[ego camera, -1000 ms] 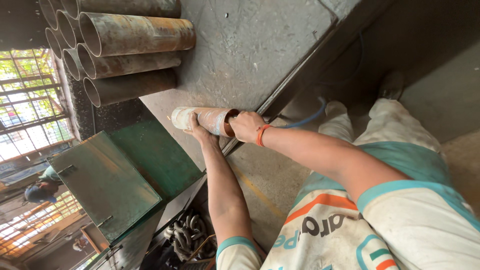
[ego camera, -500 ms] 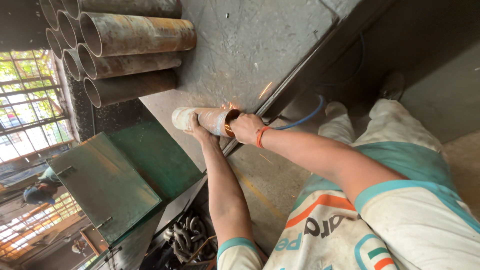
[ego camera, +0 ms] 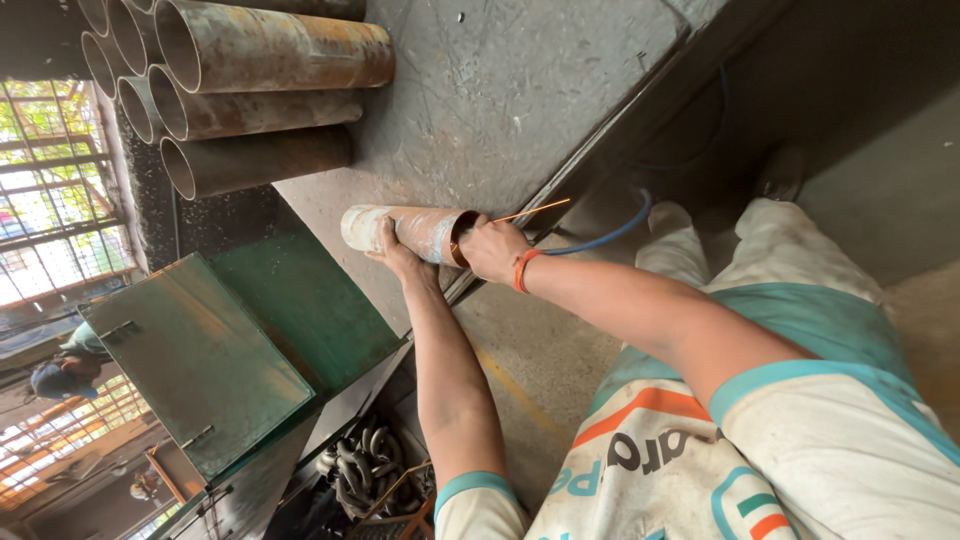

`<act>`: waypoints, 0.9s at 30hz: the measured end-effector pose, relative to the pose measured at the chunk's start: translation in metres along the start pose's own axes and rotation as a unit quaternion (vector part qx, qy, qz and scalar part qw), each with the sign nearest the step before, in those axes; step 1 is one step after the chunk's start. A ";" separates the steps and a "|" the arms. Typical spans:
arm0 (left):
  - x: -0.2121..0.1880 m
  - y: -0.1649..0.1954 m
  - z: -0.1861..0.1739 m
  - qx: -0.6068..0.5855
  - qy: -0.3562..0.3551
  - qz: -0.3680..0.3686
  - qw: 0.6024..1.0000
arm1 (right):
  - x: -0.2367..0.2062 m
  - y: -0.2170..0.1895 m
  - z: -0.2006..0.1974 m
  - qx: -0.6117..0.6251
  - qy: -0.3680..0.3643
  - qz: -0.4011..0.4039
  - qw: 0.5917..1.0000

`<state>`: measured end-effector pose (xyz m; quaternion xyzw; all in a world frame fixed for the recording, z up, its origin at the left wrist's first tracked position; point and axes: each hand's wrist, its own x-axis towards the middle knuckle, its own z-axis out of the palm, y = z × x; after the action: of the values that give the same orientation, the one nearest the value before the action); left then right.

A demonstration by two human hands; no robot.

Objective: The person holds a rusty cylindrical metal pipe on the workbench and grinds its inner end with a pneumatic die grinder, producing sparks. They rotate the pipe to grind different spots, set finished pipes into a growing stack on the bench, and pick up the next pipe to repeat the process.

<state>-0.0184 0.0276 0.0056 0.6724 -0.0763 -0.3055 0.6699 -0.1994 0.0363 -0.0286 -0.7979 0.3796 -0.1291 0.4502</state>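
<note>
A short rusty pipe (ego camera: pixel 420 228) with a pale end lies near the edge of a grey steel table (ego camera: pixel 520 90). My left hand (ego camera: pixel 392 255) grips the pipe from below at its middle. My right hand (ego camera: pixel 492 250), with an orange band at the wrist, is closed at the pipe's open mouth on a small tool that the fingers mostly hide. A thin blue hose (ego camera: pixel 610 232) leads away from that hand. A bright orange streak (ego camera: pixel 535 210), like a spark, shoots out from the pipe's mouth.
Several long rusty pipes (ego camera: pixel 260 70) are stacked at the table's far end. A green metal box (ego camera: pixel 200 360) stands below the table, with a pile of chain (ego camera: pixel 365 465) beside it. My legs and a shoe (ego camera: pixel 780 175) are on the concrete floor. Another person (ego camera: pixel 60 375) crouches outside.
My right hand has shifted slightly at the pipe's mouth. Sparks appeared there half a second ago, and one long orange streak shows now. My left hand keeps its hold.
</note>
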 end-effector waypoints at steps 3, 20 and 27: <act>0.001 0.000 0.000 0.043 0.043 0.001 0.998 | 0.001 0.000 -0.002 0.010 -0.024 0.004 1.000; -0.002 0.001 -0.001 0.022 0.042 -0.011 0.999 | 0.007 -0.004 -0.009 0.056 -0.017 0.016 0.998; -0.003 0.000 0.000 0.007 0.025 -0.002 1.000 | 0.006 -0.003 -0.011 0.027 -0.016 0.007 0.999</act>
<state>-0.0205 0.0287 0.0068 0.6846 -0.0608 -0.2894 0.6663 -0.1999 0.0259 -0.0203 -0.7850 0.3741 -0.1234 0.4781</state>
